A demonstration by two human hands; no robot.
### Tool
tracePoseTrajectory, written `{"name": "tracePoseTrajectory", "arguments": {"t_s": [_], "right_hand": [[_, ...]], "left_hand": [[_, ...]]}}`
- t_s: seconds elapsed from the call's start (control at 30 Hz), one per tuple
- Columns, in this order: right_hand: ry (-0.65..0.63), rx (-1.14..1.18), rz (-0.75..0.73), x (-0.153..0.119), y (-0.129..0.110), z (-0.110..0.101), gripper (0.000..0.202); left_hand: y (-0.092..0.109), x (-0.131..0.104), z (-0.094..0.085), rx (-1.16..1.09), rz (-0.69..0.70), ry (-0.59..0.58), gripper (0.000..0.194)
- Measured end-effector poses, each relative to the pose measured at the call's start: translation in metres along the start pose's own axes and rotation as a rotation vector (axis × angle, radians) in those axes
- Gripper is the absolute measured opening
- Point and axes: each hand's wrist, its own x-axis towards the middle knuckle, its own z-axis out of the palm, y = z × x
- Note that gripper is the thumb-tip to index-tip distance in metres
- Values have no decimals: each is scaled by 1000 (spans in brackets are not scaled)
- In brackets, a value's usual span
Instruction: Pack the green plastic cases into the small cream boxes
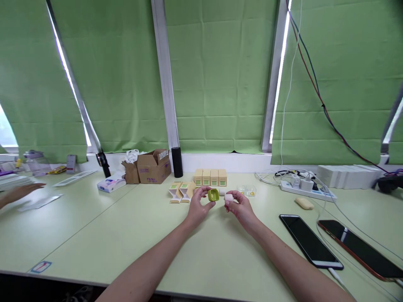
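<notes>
My left hand [200,206] holds a small green square cup [213,194] by its side, its hollow facing me. Close to its right, my right hand [242,209] pinches a small white block [228,197]; the two pieces are apart. Between and behind them lies another small white piece [222,192]. Several small tan boxes [210,178] stand in a row behind my hands. Two opened tan boxes [181,191] lie left of my left hand. Clear plastic containers [246,191] with small yellow items sit behind my right hand.
Two phones [310,241] [362,247] and a beige case [304,204] lie at right, before a power strip [308,191] with tangled cables. Cardboard boxes [154,167], a tissue pack [111,184] and a black cylinder [176,162] stand back left. Another person's hand [23,193] is far left.
</notes>
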Motion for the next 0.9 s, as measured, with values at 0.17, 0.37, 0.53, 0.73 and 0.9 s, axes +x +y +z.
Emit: {"name": "tracePoseTrajectory", "arguments": {"t_s": [0.17,0.37,0.53,0.73,0.9], "right_hand": [[97,-101,100,10,9,-8,42],[41,32,30,6,-3,-4,50],[17,-73,-31,-2,-12,3,53],[-30,-297,-93,-5,-11,6,56],[-22,-385,-144,-5,-6,5,57]], "left_hand": [[-4,1,-1,74,-17,15,45],[-5,1,1,126,-15,38,45],[2,-2,2,159,26,29,47],[8,-5,3,172,37,-15,47],[10,-6,4,185,49,-60,46]]}}
